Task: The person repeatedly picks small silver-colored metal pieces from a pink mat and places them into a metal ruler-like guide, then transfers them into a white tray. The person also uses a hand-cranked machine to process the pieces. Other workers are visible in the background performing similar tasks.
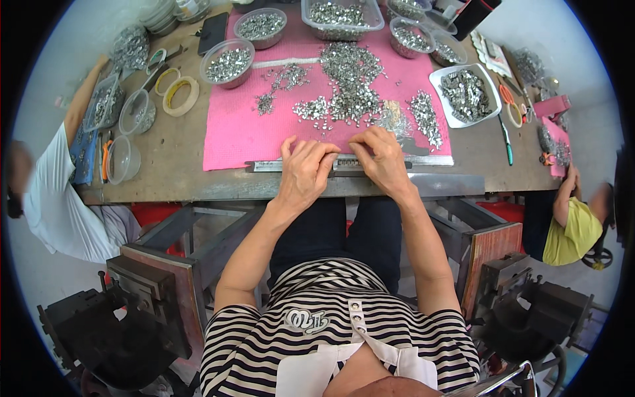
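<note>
My left hand (305, 171) and my right hand (381, 161) rest side by side on a long narrow metal rail (271, 165) that lies along the near edge of a pink mat (231, 132). Both hands have their fingers curled down onto the rail; whether they pinch small parts is hidden by the fingers. Just beyond the fingertips lies a big scatter of small shiny metal pieces (350, 79) on the mat.
Clear bowls of metal pieces (228, 63) (261, 26) (410, 36), a clear tub (340, 16) and a white tray (466, 92) ring the mat. Tape rolls (180, 96) lie left. A person in white (59, 198) sits left, another in yellow (572, 228) right. Dark machines (132, 317) flank my legs.
</note>
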Demonstrator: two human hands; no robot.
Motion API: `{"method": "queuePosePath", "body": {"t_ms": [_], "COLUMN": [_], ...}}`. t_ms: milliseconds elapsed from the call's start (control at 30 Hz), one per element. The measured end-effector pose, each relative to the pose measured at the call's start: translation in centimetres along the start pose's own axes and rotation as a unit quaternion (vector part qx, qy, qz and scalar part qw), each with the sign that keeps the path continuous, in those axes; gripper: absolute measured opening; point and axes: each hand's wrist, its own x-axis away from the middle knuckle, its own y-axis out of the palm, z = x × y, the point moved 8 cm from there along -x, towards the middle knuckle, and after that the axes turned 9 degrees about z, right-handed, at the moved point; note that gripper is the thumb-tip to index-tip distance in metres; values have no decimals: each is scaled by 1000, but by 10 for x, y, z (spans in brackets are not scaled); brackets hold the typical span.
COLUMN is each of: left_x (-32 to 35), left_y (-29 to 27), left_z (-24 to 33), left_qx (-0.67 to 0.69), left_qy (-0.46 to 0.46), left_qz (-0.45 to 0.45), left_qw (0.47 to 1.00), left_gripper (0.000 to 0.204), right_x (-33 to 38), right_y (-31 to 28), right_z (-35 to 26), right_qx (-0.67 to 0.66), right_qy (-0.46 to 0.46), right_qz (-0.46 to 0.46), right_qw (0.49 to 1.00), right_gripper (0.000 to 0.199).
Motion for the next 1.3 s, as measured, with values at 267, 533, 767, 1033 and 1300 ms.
{"method": "queuePosePath", "body": {"t_ms": [267,533,767,1033,1300], "left_x": [-5,-48,-18,7,5], "left_y": [6,7,-3,0,1], "left_z": [2,-7,4,7,10], "left_qx": [-36,-41,13,23,11], "left_qy": [1,32,17,41,47], "left_qz": [1,14,-45,21,34], "left_qw": [999,999,999,999,998], "left_gripper": [22,13,12,12,13], "right_x": [-22,-26,-24,-21,-9], "right_y": [-2,7,14,9,-8], "right_z": [31,28,34,26,25], "right_qx": [100,95,117,119,73], "right_qy": [-16,3,5,-10,38], "right_qz": [38,-24,-21,-13,-16], "right_qw": [994,995,993,993,996], "right_gripper": [10,11,13,8,7]}}
